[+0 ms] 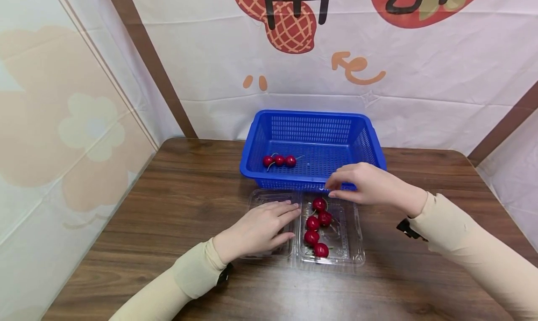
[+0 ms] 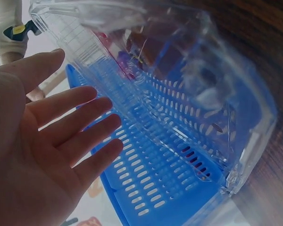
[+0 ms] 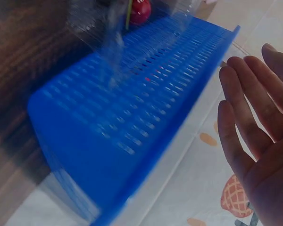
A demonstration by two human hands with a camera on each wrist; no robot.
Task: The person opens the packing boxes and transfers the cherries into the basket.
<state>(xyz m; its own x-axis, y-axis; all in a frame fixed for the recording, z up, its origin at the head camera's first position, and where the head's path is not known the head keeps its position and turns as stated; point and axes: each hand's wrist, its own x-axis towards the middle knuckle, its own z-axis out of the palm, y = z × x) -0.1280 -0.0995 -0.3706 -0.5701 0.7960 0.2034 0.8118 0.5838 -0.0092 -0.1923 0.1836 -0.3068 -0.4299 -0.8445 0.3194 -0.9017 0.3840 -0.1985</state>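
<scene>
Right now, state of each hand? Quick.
Left hand: open, fingers straight, resting flat on the empty half of the clear clamshell box.
Right hand: open, holding nothing, hovering by the blue basket, above the cherries.

Basket (image 1: 312,141): perforated blue plastic, slight sheen. Clamshell tray (image 1: 336,246): clear, glossy thin plastic; cherries (image 1: 317,227) at its 12 o'clock glossy red. Table (image 1: 176,209): dark wood-grain, smooth.

Clear plastic clamshell box (image 1: 336,253) is lying open and flat at the blue basket's (image 1: 313,139) 6 o'clock. Five red cherries (image 1: 318,226) are sitting in its right half; three more cherries (image 1: 279,160) are lying in the basket's 9 o'clock corner.
</scene>
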